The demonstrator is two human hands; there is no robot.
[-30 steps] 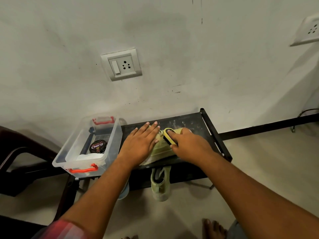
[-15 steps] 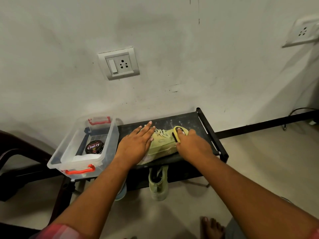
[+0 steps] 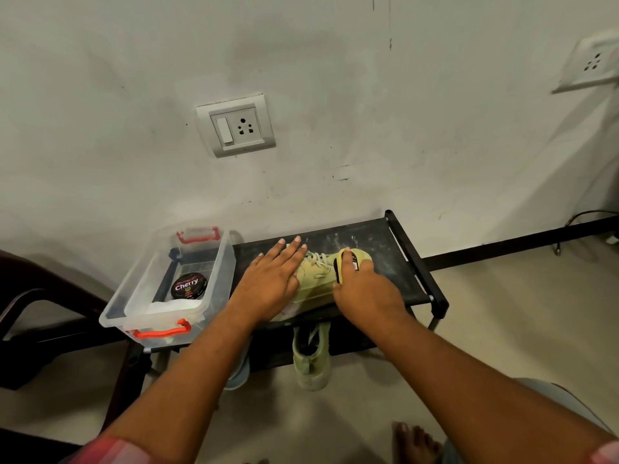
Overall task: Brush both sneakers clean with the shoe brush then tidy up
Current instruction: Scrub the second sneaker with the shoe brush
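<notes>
A pale green sneaker (image 3: pixel 316 279) lies on the top shelf of a black shoe rack (image 3: pixel 395 262). My left hand (image 3: pixel 271 283) presses flat on the sneaker's left part, fingers straight. My right hand (image 3: pixel 363 289) grips a yellow and black shoe brush (image 3: pixel 345 264) against the sneaker's toe end. The second green sneaker (image 3: pixel 311 360) sits on the lower shelf, its heel sticking out toward me.
A clear plastic box (image 3: pixel 214 262) with red handles stands on the rack's left end and holds a black polish tin (image 3: pixel 188 285) and a white cloth. A dark chair (image 3: pixel 30 306) is at the far left. My bare foot (image 3: pixel 415 442) rests on the floor.
My right hand with the brush has moved right along the sneaker toward its toe. My left hand has kept its place.
</notes>
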